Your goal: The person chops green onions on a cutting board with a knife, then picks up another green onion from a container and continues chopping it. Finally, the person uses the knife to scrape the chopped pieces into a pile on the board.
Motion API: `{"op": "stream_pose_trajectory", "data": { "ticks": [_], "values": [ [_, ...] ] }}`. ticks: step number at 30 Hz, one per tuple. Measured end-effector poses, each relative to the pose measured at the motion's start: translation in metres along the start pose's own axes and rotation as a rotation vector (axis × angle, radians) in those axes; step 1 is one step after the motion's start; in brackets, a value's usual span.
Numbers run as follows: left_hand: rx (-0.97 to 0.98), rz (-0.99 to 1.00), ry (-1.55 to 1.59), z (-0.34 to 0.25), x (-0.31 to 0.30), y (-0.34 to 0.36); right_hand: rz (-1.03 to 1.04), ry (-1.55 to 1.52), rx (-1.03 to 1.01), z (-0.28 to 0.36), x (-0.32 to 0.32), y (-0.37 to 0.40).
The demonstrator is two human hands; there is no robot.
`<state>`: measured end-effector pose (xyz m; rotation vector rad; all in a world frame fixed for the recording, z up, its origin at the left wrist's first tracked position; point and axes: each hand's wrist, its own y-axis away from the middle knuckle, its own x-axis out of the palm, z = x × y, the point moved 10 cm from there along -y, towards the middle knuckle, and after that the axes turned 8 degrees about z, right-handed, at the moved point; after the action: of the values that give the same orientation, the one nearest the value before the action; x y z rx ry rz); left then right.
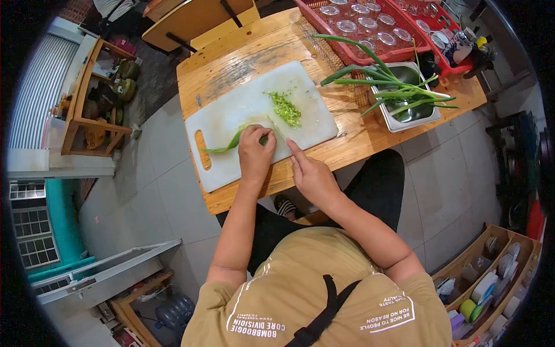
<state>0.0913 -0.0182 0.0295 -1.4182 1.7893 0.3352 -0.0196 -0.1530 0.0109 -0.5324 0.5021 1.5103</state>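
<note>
A white cutting board lies on the wooden table, with a pile of chopped green onion on it. My left hand is closed on a green onion stalk, whose leafy end sticks out to the left on the board. Just right of it, my right hand grips a knife by the handle, the thin blade pointing up the board beside my left fingertips. Whole green onions lie across a metal container at the right.
The wooden table carries a red crate of upturned glasses and a second red basket behind the container. A wooden chair stands at the far edge. Wooden shelves are at the left, and a divided box is at lower right.
</note>
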Motion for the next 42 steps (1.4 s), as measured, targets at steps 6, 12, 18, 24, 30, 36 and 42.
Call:
{"op": "stream_pose_trajectory", "data": {
  "ticks": [6,12,18,24,30,36,42],
  "values": [
    [0.001,-0.001,0.007,-0.003,0.003,-0.001,0.034,-0.038,0.003,0.004,-0.002,0.023],
    [0.012,-0.001,-0.013,-0.002,0.003,-0.001,0.042,0.003,0.05,0.006,0.004,0.013],
    [-0.04,0.018,0.016,0.003,0.003,-0.002,0.036,0.029,-0.006,0.007,0.008,0.004],
    [0.008,-0.01,0.027,-0.003,0.002,-0.001,0.035,0.061,0.035,0.005,-0.001,0.029],
    [0.004,-0.016,0.033,0.001,0.001,0.0,-0.013,0.111,-0.024,0.006,0.006,-0.004],
    [0.004,0.003,0.025,0.001,0.002,0.0,0.035,-0.014,-0.004,0.009,-0.007,0.016],
    [-0.037,0.015,0.042,0.003,0.002,0.0,0.066,-0.067,0.024,0.012,-0.001,0.026]
  ]
}}
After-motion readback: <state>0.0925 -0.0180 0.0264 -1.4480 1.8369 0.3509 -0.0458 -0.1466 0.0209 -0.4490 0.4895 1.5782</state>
